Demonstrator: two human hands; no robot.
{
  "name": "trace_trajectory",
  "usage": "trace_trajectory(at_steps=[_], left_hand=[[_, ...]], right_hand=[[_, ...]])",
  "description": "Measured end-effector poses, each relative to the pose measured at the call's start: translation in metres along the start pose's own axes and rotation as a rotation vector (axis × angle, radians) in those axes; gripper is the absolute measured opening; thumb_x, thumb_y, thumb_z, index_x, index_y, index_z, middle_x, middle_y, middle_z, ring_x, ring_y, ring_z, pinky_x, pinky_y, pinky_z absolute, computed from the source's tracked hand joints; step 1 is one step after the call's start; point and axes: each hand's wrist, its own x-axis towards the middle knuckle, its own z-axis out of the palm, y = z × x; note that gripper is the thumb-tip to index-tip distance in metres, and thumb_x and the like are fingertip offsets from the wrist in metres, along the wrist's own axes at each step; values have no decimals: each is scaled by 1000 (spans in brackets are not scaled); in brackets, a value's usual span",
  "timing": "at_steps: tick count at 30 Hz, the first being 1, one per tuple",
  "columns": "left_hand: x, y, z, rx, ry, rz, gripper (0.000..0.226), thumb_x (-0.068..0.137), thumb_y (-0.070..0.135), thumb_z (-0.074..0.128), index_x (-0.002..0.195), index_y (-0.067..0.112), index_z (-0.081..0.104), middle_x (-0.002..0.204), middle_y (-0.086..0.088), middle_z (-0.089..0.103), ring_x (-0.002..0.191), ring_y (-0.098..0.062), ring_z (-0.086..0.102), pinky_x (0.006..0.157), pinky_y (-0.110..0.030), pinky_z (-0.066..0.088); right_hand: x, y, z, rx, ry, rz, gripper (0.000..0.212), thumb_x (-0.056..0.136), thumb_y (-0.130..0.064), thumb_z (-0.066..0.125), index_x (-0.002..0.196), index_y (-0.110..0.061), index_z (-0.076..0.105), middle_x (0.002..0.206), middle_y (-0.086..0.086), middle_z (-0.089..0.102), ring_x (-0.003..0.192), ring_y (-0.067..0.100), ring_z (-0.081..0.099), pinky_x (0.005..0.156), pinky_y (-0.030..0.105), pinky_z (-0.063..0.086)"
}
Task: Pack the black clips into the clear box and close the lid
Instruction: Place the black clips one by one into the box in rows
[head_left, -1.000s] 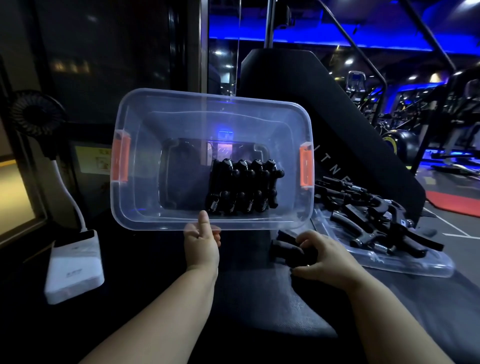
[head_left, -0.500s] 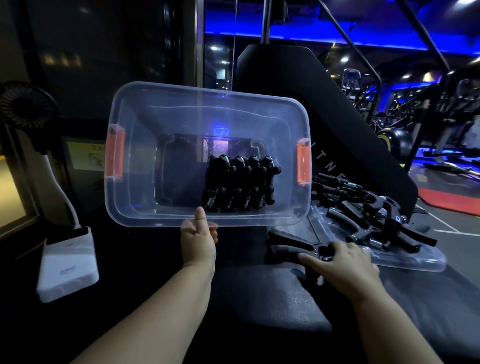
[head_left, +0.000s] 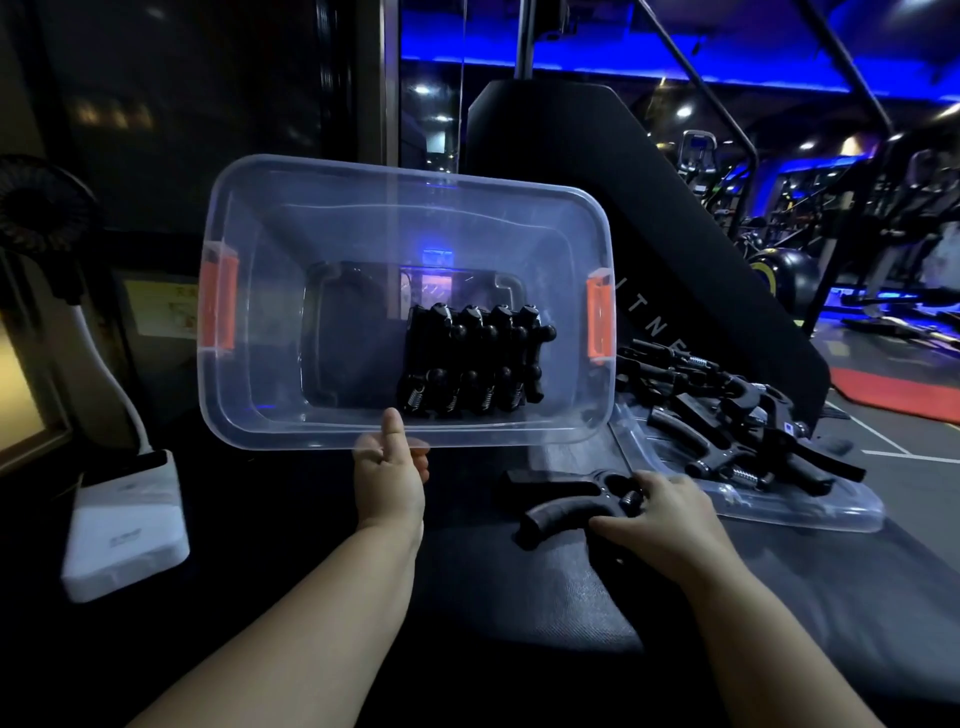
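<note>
From black clip (head_left: 563, 512) to clear box (head_left: 270, 322) — far-left
My right hand (head_left: 667, 512) pinches the clip, handles pointing left; left hand (head_left: 389, 475) grips the box rim.

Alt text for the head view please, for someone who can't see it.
The left hand grips the near rim of a clear box tipped toward the camera, a row of black clips packed inside. The right hand grips a loose clip on the dark mat, beside more clips heaped on the lid.

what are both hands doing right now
Left hand: grips the clear box by its near rim.
Right hand: grips a black clip.
</note>
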Motion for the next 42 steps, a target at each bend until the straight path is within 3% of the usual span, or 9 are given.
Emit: trace_trajectory(at_steps=[2, 5, 10, 15, 20, 24, 29, 34, 42], left_hand=[[-1, 1, 0, 3, 1, -5, 36, 98, 47, 39, 77, 19, 48, 67, -1, 58, 62, -11, 51, 63, -25, 45], [-2, 2, -1, 0, -2, -13, 36, 98, 47, 39, 78, 19, 48, 68, -1, 58, 62, -11, 51, 63, -25, 44], [-1, 1, -1, -10, -10, -18, 34, 98, 46, 39, 80, 18, 48, 66, 0, 58, 60, -10, 51, 61, -24, 44], [-2, 2, 0, -17, -11, -25, 34, 98, 46, 40, 79, 19, 47, 66, 0, 57, 60, -11, 50, 63, -25, 43], [-3, 3, -1, -13, -11, -20, 36, 98, 46, 39, 76, 19, 48, 66, -2, 56, 60, -12, 50, 63, -26, 43], [-4, 4, 0, -11, -6, -26, 36, 98, 46, 40, 76, 19, 47, 66, -2, 56, 61, -11, 50, 63, -26, 44], [-3, 3, -1, -20, -2, -40, 34, 98, 47, 39, 78, 20, 47, 68, -1, 56, 63, -11, 50, 64, -25, 44], [-3, 5, 0, -47, 20, -47, 31, 97, 43, 43, 78, 19, 45, 68, 0, 55, 60, -10, 48, 62, -24, 43], [1, 13, -11, -18, 152, -28, 45, 83, 29, 71, 104, 0, 44, 78, -6, 58, 69, -19, 57, 72, -31, 52]], right_hand=[[1, 1, 2, -45, -33, 18, 92, 57, -80, 61, 131, -28, 50, 130, 4, 47, 128, 24, 39, 105, 39, 37], [2, 3, 3, -83, -56, 15, 105, 57, -91, 44, 139, -25, 44, 137, 6, 45, 133, 26, 32, 110, 41, 30], [4, -1, 2, -101, -74, 39, 98, 57, -87, 54, 132, -25, 48, 135, 5, 45, 131, 27, 32, 107, 40, 31], [5, -1, 1, 7, -63, 59, 94, 34, -88, 56, 104, -26, 57, 112, -2, 58, 113, 22, 49, 94, 39, 43], [-6, -6, -6, 352, -11, 37, 74, 51, -43, 90, 107, -26, 44, 102, -6, 57, 95, 13, 55, 80, 29, 44], [-10, -9, -8, 513, 46, -49, 90, 55, -23, 92, 125, -29, 37, 108, -4, 56, 97, 16, 58, 79, 28, 45], [-15, -12, -10, 735, 46, -169, 86, 64, 3, 84, 126, -35, 37, 96, -2, 65, 80, 13, 68, 63, 23, 55], [-8, -5, -8, 864, 26, -228, 87, 72, 8, 76, 124, -49, 38, 94, 8, 74, 88, 27, 71, 87, 43, 53], [-8, -8, -7, 955, 16, -290, 90, 77, 15, 67, 124, -57, 41, 88, 16, 71, 85, 26, 67, 93, 45, 49]])
